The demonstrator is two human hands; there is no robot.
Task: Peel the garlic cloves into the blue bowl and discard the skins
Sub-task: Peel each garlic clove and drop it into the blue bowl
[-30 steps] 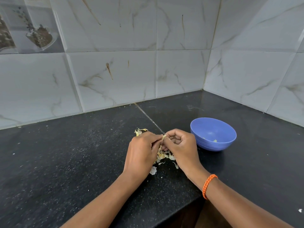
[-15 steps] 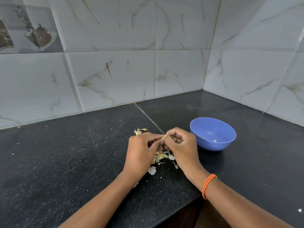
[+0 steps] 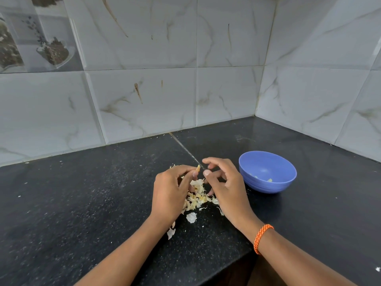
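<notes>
Just beside the blue bowl (image 3: 268, 172), the left hand (image 3: 171, 193) pinches a garlic clove (image 3: 198, 168) above the pile of skins (image 3: 198, 198), while the right hand (image 3: 224, 182) hovers with fingers loosely spread, holding nothing. A slack grip could drop the clove into the skins, where it would be lost among them. Bits lying inside the bowl are too small to identify.

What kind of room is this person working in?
Most likely a home kitchen corner: a dark stone counter meets marble-look wall tiles, and garlic skins lie by a blue bowl on it.
</notes>
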